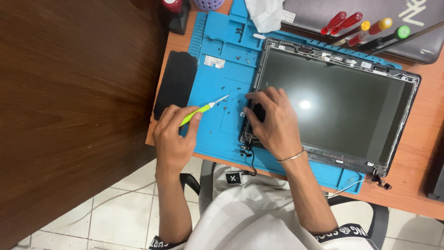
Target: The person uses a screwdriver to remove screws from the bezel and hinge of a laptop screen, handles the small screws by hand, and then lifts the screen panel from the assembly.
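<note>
A green-handled precision screwdriver (203, 109) is gripped in the closed left hand (175, 139), its tip hovering over loose screws (227, 107) on the blue repair mat (217, 74). The right hand (273, 122) is pressed, fingers spread, holding nothing, on the left edge of a bare laptop display panel (333, 106) lying across the mat's right half. Screw removal appears under way; the next screw, seemingly hidden beneath the fingers, would have to be found and met squarely.

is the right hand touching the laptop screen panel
Touching. The head view shows the right hand resting on the near-left corner of the screen panel, fingers spread over its edge.
</note>
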